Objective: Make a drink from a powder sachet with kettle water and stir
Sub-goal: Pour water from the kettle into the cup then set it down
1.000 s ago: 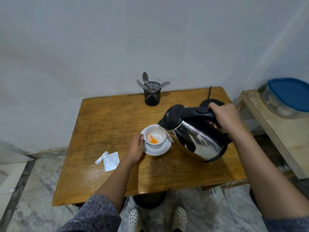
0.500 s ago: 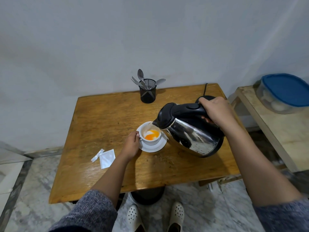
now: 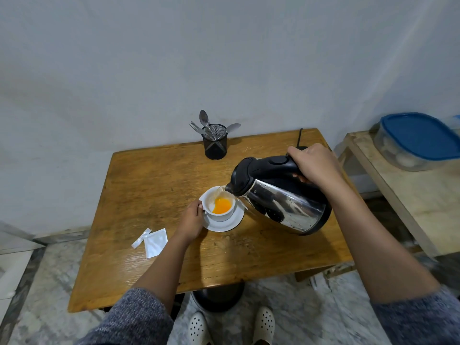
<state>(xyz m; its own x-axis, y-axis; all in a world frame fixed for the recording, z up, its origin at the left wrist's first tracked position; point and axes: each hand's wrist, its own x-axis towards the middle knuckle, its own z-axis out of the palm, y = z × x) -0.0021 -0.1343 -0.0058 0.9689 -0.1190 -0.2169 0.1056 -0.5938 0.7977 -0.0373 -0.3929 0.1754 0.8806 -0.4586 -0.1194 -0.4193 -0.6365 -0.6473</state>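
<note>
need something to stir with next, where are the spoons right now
In the head view, the spoons stand in a black mesh holder at the table's far edge by the wall, beyond the cup.

Wooden table [image 3: 154, 175] bears saucer [image 3: 224, 224], torn sachet [image 3: 155, 242], cutlery holder [image 3: 215, 145].

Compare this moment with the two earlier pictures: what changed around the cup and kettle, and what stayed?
The orange liquid in the cup has spread from a small streak to a wide pool as the kettle kept pouring. The right hand still grips the kettle handle; the left hand still steadies the cup on its saucer. The torn sachet and cutlery holder are unmoved.
</note>
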